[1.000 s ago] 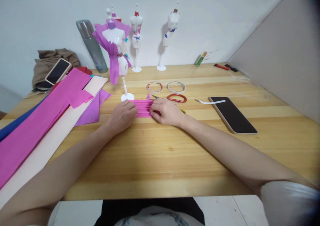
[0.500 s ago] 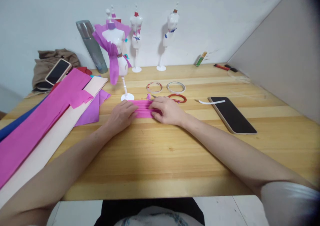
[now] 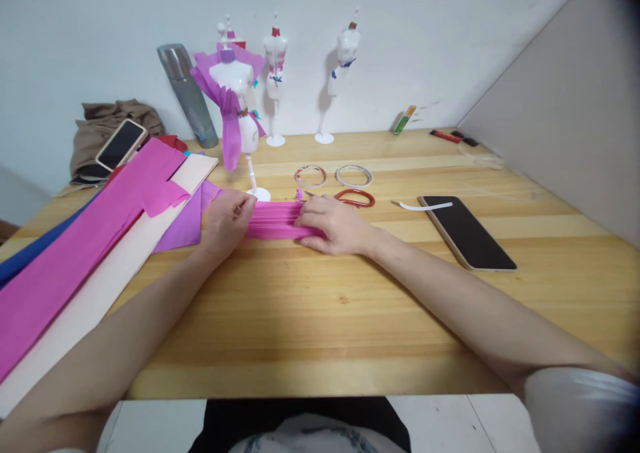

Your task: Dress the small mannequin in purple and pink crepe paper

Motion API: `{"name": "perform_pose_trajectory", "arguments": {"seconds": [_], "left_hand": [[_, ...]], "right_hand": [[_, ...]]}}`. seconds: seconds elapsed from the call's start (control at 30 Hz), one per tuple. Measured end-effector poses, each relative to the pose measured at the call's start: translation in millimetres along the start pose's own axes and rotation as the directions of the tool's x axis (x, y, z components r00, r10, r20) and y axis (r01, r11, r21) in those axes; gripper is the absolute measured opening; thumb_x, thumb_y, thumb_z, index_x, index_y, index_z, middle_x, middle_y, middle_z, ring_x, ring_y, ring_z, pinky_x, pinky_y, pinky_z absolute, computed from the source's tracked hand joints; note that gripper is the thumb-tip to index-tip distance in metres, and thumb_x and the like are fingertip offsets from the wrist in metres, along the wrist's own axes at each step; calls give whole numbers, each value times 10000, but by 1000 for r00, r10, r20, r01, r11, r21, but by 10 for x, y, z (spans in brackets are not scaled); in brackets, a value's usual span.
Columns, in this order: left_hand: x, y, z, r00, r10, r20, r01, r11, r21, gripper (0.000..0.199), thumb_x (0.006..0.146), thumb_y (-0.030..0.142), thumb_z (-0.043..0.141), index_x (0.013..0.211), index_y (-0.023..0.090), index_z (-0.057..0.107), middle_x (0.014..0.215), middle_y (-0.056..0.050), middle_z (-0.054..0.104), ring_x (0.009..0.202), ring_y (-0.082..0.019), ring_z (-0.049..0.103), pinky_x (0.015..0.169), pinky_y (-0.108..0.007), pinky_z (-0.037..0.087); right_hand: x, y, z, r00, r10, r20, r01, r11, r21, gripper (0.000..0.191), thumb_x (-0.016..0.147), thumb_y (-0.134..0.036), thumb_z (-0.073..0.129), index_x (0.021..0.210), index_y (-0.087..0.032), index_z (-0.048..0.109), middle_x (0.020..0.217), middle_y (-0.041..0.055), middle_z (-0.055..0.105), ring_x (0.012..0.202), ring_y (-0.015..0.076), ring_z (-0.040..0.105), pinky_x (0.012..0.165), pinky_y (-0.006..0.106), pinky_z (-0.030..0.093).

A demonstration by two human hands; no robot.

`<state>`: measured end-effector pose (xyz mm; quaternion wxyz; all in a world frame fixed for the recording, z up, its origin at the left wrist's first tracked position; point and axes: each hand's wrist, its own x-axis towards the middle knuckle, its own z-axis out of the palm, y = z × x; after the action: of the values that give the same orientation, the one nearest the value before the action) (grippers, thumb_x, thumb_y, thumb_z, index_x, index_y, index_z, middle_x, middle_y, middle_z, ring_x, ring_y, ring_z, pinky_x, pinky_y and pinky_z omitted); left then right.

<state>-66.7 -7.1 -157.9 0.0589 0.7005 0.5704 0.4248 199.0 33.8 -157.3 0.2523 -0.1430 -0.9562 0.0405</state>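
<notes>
A strip of bright pink crepe paper (image 3: 274, 221), creased into lengthwise pleats, lies on the wooden table between my hands. At its left end my left hand (image 3: 226, 225) is closed, fingers curled and thumb against the fingertips by the paper's upper corner. My right hand (image 3: 336, 226) is bent over the right end, fingers and thumb gripping the pleats and covering that end. Just beyond are red-handled scissors (image 3: 361, 199), their blades partly hidden behind my right hand. Behind the strip a small white dress form (image 3: 249, 136) wears draped purple crepe paper (image 3: 230, 133).
Two more dress forms (image 3: 275, 79) (image 3: 346, 59) and a grey bottle (image 3: 193, 99) stand along the wall. Two tape rolls (image 3: 311, 175) (image 3: 354, 175) lie mid-table. On the right is a phone (image 3: 470, 233) with a white strip (image 3: 425, 207) across it. Long crepe sheets (image 3: 100, 253) cover the left side.
My left hand has slid left along the strip and curled its fingers, baring more of the pleated paper. The right hand stays at about the same spot, its fingers slightly shifted.
</notes>
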Motion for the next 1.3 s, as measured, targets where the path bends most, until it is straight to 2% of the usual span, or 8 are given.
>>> {"name": "perform_pose_trajectory", "arguments": {"seconds": [0.13,0.33,0.43,0.5,0.57,0.67,1.03,1.3], "left_hand": [[-13,81,-21,998,33,60,-37,997,69,318,930,339,504,649,210,577,683,-18,622,728,-181,564,697,-334,428],[-19,89,-25,998,-37,46,36,999,18,324,955,336,479,691,203,612,709,-11,646,725,-168,581,693,-307,456],[-8,76,-21,988,95,118,-100,995,31,285,948,320,512,722,205,642,735,-12,675,756,-175,597,754,-323,474],[-8,72,-8,945,255,203,-264,964,17,219,932,326,573,777,208,673,834,-27,721,839,-189,624,840,-348,483],[-17,72,11,880,386,276,-399,917,-9,173,921,346,627,840,211,697,933,-47,741,915,-206,630,892,-369,484],[-38,70,41,819,473,324,-495,869,-19,177,952,335,615,873,208,710,973,-66,736,938,-214,611,872,-370,491],[-50,139,15,811,458,364,-487,873,-12,329,1022,289,450,816,191,686,973,-89,724,926,-218,578,890,-396,489],[-70,125,59,816,468,339,-502,865,13,183,953,254,561,842,192,693,943,-84,730,911,-220,589,862,-385,498]], "right_hand": [[10,-1,17,994,-95,62,103,983,-154,225,993,-307,536,932,-164,698,931,103,657,880,237,560,801,379,416],[-17,55,110,997,-69,16,71,977,-201,225,981,-239,522,834,-174,680,856,79,633,823,216,522,744,349,359],[-26,51,127,999,-35,-2,34,987,-160,198,954,-222,547,811,-176,677,848,71,645,811,208,536,731,340,351],[-25,42,127,1000,-14,-10,12,990,-138,192,944,-213,553,801,-176,675,848,72,654,812,206,548,722,337,347],[-21,34,125,1000,-1,-17,-2,992,-124,200,947,-216,548,797,-173,674,852,78,663,816,207,559,719,338,347],[-16,29,121,1000,13,-19,-15,994,-109,218,955,-227,535,796,-172,673,861,84,674,821,212,567,728,343,355],[-11,-9,41,999,44,-8,-44,997,-60,262,974,-362,560,847,-169,684,875,95,677,851,232,577,763,360,388],[-25,14,80,995,101,-2,-101,990,-100,222,955,-308,576,828,-169,695,882,99,687,848,229,578,724,351,352]]}}
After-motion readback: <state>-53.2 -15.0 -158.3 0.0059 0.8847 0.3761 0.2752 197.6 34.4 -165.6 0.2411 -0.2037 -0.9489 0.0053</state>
